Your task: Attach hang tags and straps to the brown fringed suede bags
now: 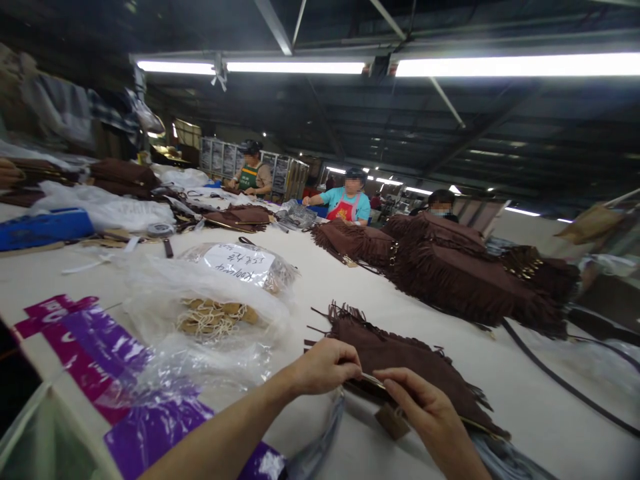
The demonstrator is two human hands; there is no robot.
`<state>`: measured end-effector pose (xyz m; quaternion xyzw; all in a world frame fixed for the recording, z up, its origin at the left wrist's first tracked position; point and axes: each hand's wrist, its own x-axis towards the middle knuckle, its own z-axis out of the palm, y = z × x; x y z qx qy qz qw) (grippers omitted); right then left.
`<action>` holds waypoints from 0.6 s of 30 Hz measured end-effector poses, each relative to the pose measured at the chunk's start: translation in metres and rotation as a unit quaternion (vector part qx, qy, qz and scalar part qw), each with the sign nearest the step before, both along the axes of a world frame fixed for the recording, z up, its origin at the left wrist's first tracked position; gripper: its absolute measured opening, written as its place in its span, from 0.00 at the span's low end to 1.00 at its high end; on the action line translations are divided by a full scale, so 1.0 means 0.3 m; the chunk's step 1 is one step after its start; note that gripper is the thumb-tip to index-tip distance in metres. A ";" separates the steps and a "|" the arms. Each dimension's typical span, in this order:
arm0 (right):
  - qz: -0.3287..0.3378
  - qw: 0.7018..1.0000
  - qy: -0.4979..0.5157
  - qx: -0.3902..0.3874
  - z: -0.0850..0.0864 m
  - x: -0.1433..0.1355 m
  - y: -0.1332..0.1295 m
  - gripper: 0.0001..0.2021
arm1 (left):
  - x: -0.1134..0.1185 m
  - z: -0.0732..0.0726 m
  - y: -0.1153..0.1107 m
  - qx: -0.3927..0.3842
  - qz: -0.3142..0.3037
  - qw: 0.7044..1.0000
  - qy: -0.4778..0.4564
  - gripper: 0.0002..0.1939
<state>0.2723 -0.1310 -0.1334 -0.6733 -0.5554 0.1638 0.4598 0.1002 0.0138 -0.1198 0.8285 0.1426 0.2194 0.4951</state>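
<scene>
Fringed brown bag [400, 360] (suede-like) pinched by both hands.

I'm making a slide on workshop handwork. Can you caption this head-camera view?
Left hand and right hand pinch the edge of a brown fringed bag on a white table.

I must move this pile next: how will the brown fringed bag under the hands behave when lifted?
The fringed bag probably flops: it lies flat and creased. Its fringe looks loose, so it may dangle or snag. Both the left hand and right hand pinch its edge.
</scene>
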 end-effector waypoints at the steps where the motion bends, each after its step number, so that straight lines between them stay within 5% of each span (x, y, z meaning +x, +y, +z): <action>1: -0.031 0.999 -0.034 0.017 0.008 0.002 -0.002 0.16 | 0.000 0.002 -0.001 0.023 0.010 1.000 0.001 0.06; 3: -0.098 0.993 -0.054 0.042 0.031 -0.013 -0.005 0.17 | 0.000 0.011 -0.006 0.053 0.027 0.998 0.003 0.06; 5: -0.109 0.993 0.026 0.033 0.055 -0.052 0.002 0.21 | -0.002 0.023 -0.012 0.074 0.035 0.997 0.005 0.06; 8: -0.025 0.975 0.219 0.005 0.066 -0.127 0.042 0.26 | -0.007 0.037 -0.019 0.114 0.057 0.992 -0.001 0.07; 11: 0.037 0.951 0.306 -0.007 0.036 -0.159 0.097 0.25 | -0.011 0.036 -0.013 0.123 0.078 0.989 -0.013 0.07; 18: 0.042 0.999 -0.011 0.013 0.003 -0.100 0.152 0.15 | -0.011 -0.006 0.047 -0.010 0.068 0.997 -0.018 0.03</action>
